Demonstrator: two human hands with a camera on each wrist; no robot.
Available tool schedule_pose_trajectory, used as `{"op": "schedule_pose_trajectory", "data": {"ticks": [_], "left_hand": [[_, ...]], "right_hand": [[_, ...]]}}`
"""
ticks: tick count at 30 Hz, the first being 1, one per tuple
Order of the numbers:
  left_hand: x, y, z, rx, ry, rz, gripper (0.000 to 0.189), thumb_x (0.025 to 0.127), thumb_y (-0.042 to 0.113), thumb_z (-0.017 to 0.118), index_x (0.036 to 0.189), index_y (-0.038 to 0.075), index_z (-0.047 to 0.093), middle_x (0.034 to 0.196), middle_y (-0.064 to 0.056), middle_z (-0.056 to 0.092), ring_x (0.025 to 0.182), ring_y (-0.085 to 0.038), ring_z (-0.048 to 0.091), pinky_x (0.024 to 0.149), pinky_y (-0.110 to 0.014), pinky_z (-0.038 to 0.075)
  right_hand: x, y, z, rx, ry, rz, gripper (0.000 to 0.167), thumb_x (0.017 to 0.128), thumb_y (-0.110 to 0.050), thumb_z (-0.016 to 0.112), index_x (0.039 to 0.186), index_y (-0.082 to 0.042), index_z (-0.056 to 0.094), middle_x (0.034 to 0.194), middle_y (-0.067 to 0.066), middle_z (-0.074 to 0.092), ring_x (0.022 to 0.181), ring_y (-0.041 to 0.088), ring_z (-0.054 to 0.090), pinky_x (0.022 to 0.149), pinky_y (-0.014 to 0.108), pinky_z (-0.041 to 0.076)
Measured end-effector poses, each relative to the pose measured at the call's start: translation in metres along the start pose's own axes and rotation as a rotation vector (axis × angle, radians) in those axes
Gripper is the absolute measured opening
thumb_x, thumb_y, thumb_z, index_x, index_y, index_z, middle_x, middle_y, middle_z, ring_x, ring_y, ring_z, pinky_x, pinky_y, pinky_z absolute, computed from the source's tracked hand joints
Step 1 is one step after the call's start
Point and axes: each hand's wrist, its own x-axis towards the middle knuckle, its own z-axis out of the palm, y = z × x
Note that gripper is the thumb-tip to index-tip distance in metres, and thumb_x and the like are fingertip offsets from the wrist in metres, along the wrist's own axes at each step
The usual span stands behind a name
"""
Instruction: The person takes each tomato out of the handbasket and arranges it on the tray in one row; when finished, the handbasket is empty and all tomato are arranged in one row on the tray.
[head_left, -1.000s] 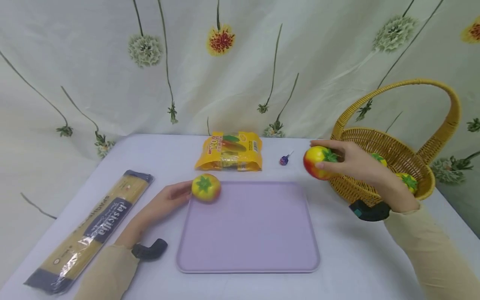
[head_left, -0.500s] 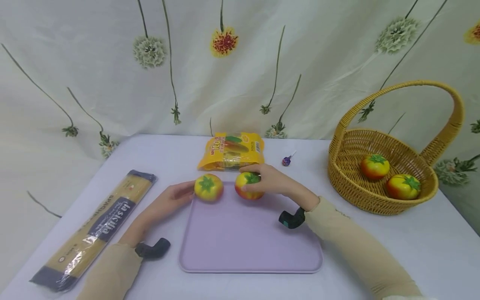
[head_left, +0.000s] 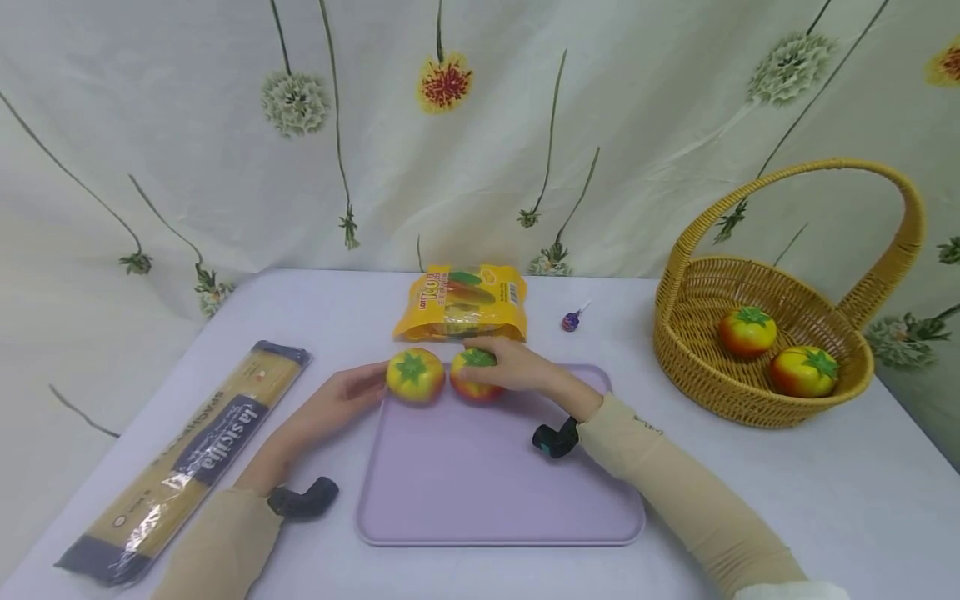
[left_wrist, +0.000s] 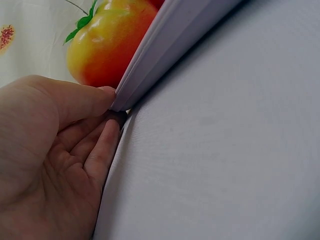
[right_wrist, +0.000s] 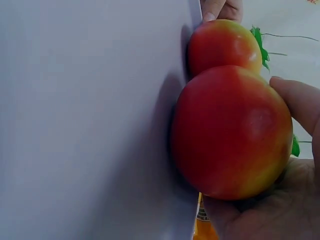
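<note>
Near its far left corner, my left hand (head_left: 354,392) pinches the edge of the lilac tray (head_left: 498,479); in the left wrist view the thumb lies on the rim and the fingers below it. A yellow-red persimmon (head_left: 414,379) with a green leafy top rests in that corner, right beside the thumb. My right hand (head_left: 513,367) holds a second persimmon (right_wrist: 230,135) on the tray's far side, fingers and thumb around it. In the right wrist view the two fruits appear to touch. Part of the held one is hidden by the hand.
A wicker basket (head_left: 720,408) with a tall handle stands right, holding two more persimmons (head_left: 804,372). Behind the tray lies a yellow mango-printed packet (head_left: 468,304), and a small lollipop (head_left: 572,320) to its right. A spaghetti pack (head_left: 187,462) lies on the left.
My right hand has carried its persimmon leftward from beside the basket to the tray, up against the first one. My left hand has stayed at the tray's corner.
</note>
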Motion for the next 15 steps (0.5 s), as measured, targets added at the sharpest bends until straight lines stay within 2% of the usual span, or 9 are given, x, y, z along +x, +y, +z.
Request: {"op": "schedule_pose_trajectory", "data": {"ticks": [8,15], "left_hand": [[0.000,-0.002,-0.001,0.006,0.005,0.007,0.049,0.096,0.021,0.055,0.138,0.000,0.042,0.139,-0.016,0.044,0.130,-0.032,0.035,0.107,-0.049,0.024],[0.001,-0.004,-0.001,-0.005,-0.002,0.015,0.048,0.096,0.019,0.054,0.138,-0.001,0.041,0.139,-0.017,0.044,0.130,-0.032,0.035,0.107,-0.048,0.024]], "right_hand": [[-0.003,0.001,-0.001,0.026,0.029,-0.052,0.065,0.092,-0.039,0.058,0.143,-0.005,0.036,0.140,0.010,0.043,0.127,0.025,0.039,0.105,0.041,0.031],[-0.014,-0.002,-0.019,0.177,0.049,-0.116,0.064,0.093,-0.033,0.059,0.142,-0.001,0.034,0.142,0.014,0.040,0.130,0.028,0.035,0.106,0.042,0.030]]}}
